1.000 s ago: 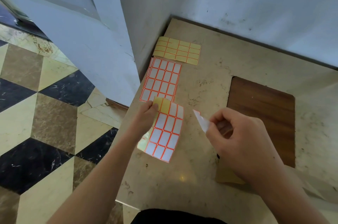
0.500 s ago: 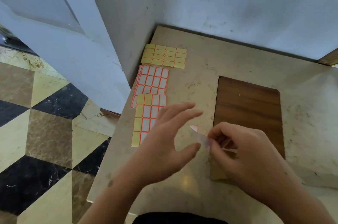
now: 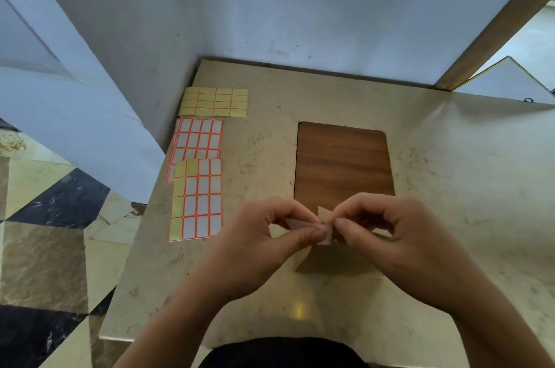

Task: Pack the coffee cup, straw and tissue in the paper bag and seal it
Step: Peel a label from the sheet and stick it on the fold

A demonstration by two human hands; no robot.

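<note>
My left hand (image 3: pixel 270 235) and my right hand (image 3: pixel 387 232) meet fingertip to fingertip over the near middle of the table. Both pinch a small white sticker (image 3: pixel 326 231) with a red edge. Directly beneath them is the tan paper bag (image 3: pixel 324 262), seen from above and mostly hidden by my hands. A small tan flap of it pokes up between my fingers. The coffee cup, straw and tissue are not in sight.
Three sticker sheets lie along the table's left side: a yellow one (image 3: pixel 213 102), a full red-bordered one (image 3: pixel 198 139) and a partly used one (image 3: pixel 196 198). A brown wooden board (image 3: pixel 342 160) lies beyond my hands. The marble table (image 3: pixel 270 301) ends at the left over a tiled floor; walls close the back.
My left hand let go of the partly used sheet, which now lies flat, and came across to join my right hand on the sticker. Both hands have lowered onto the bag.
</note>
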